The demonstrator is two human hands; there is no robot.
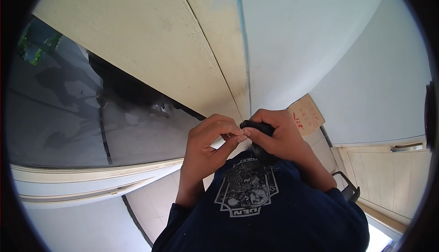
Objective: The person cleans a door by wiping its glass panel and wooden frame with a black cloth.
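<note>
My right hand point(279, 133) is closed around a soft-looking black thing point(263, 153), whose rounded upper end sticks out past the thumb and whose lower part hangs in front of my dark blue shirt point(297, 206). What kind of thing it is, I cannot make out. Thumb and index finger of my left hand point(203, 144) are pinched together, their tips meeting the right thumb tip beside the black thing. Anything between those left fingertips is too small or hidden to name.
A cream door panel point(151, 32) stands close ahead, beside a pale wall point(311, 37). Brown cardboard point(308, 115) with red marks lies at the wall's foot. On the left is a dark reflective pane point(59, 119); on the right, a cream cabinet door point(384, 174) with a metal handle.
</note>
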